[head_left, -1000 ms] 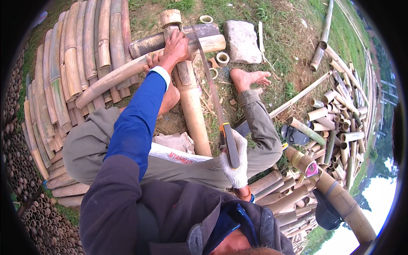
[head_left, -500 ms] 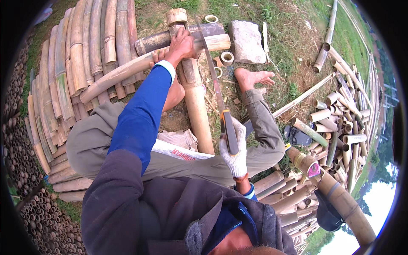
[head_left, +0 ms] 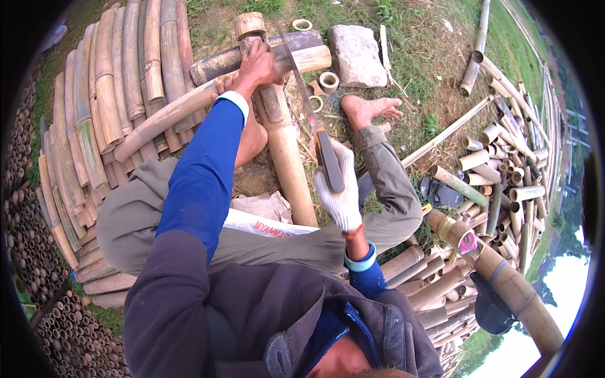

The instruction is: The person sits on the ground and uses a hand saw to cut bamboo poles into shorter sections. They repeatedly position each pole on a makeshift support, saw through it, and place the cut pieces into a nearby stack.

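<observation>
A long bamboo pole (head_left: 167, 120) lies slantwise before me, its pale cut end at the right. My bare left hand (head_left: 257, 64) presses down on it near that end, fingers curled over it. In a white knit glove, my right hand (head_left: 340, 196) is closed around the dark, orange-trimmed handle of a handsaw (head_left: 328, 161). The saw's blade (head_left: 302, 91) points away from me and crosses the pole just right of my left hand. Under the pole are a dark bamboo crosspiece (head_left: 211, 67) and a thick bamboo length (head_left: 288, 167). How deep the blade sits cannot be seen.
Bamboo poles (head_left: 107, 82) are stacked at the left. Cut bamboo pieces (head_left: 504, 170) heap up at the right. A stone block (head_left: 358, 57) and small bamboo rings (head_left: 328, 80) lie beyond my bare foot (head_left: 368, 112). A thick bamboo post (head_left: 510, 293) stands at lower right.
My right hand and the saw have moved forward, away from my body. My left hand keeps its place on the bamboo pole. The whole view has shifted slightly.
</observation>
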`<state>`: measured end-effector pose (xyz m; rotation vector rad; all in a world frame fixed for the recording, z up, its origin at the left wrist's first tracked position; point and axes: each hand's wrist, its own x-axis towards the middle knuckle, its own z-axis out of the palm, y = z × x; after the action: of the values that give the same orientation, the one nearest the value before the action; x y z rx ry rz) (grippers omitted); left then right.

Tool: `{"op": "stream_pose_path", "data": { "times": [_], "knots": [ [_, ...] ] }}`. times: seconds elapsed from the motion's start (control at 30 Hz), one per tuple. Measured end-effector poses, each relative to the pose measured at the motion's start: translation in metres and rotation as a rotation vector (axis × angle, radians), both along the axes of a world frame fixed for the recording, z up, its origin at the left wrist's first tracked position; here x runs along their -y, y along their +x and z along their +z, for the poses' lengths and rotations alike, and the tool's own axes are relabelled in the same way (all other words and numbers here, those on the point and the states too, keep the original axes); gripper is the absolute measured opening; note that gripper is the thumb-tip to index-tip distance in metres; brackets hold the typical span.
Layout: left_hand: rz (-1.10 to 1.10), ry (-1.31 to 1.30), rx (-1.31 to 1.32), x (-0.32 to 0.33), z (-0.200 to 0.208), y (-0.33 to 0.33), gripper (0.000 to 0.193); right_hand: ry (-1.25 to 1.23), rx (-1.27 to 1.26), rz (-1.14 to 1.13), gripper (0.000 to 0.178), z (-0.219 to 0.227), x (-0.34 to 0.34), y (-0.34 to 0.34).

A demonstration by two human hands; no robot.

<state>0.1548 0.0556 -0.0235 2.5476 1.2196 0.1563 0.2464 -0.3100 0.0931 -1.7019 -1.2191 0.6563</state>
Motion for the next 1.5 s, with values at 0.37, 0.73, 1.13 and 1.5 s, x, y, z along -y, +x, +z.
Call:
{"op": "stream_pose_path", "data": {
  "times": [0.37,0.73,1.13,1.5],
  "knots": [
    [-0.009,0.043,0.085,0.013,-0.019,0.019,0.066,0.094,-0.014,0.055,0.057,-0.028,-0.141,0.034],
    [0.012,0.003,0.009,0.014,-0.014,0.003,0.067,-0.091,0.139,-0.022,0.062,0.025,0.054,-0.015],
    [0.036,-0.114,-0.003,0.017,0.005,0.011,0.067,-0.037,0.224,0.013,0.068,0.006,0.036,-0.006],
    [-0.022,-0.078,0.084,0.015,-0.005,0.012,0.065,0.147,0.182,0.064,0.059,-0.046,-0.156,0.035]
  ]
}}
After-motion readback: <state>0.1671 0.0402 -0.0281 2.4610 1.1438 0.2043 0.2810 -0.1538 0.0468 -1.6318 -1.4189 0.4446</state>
